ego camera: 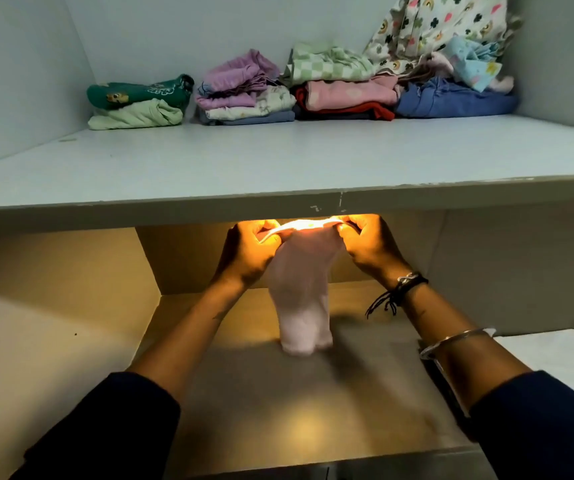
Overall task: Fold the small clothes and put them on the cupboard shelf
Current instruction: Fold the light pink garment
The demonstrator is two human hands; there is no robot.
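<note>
Your left hand point(247, 252) and right hand point(370, 249) each pinch one end of the top edge of a pale pink garment point(301, 292), stretched taut between the two grips just under the front lip of the upper shelf point(278, 161). The cloth is soft, thin, plain and slightly blurred. Its long axis runs vertically; it hangs down from your grips, its lower end touching the lower shelf point(313, 410). Above and beyond your grips, folded clothes point(244, 95) sit stacked in a row.
</note>
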